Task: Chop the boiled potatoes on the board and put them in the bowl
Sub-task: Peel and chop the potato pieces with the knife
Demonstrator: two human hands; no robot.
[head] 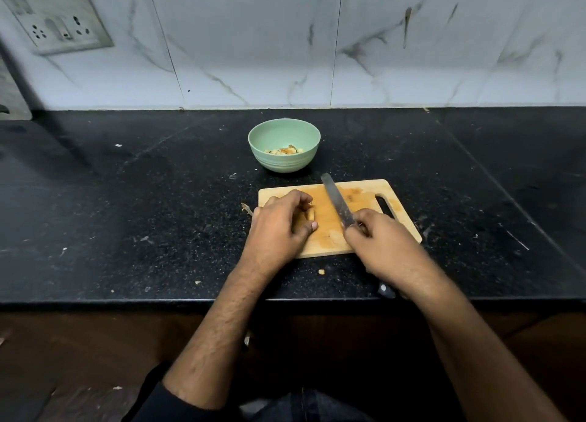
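Potato (310, 215) pinned on the board (364, 196) under our curled left hand (279, 222); right hand (380, 241), wrapped round the knife (337, 204), should cut just right of those fingertips

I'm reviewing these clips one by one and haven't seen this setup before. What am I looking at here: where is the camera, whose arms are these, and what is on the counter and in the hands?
There is no machine here. A person wears one wide-angle camera on the head, so you look down along their own two arms. On the black counter lies a wooden chopping board, and behind it stands a green bowl with some chopped pieces already inside. The left hand curls over a piece of boiled potato on the board, holding it steady. The right hand grips a knife, whose blade points away across the board. A few crumbs lie on the counter near the board.
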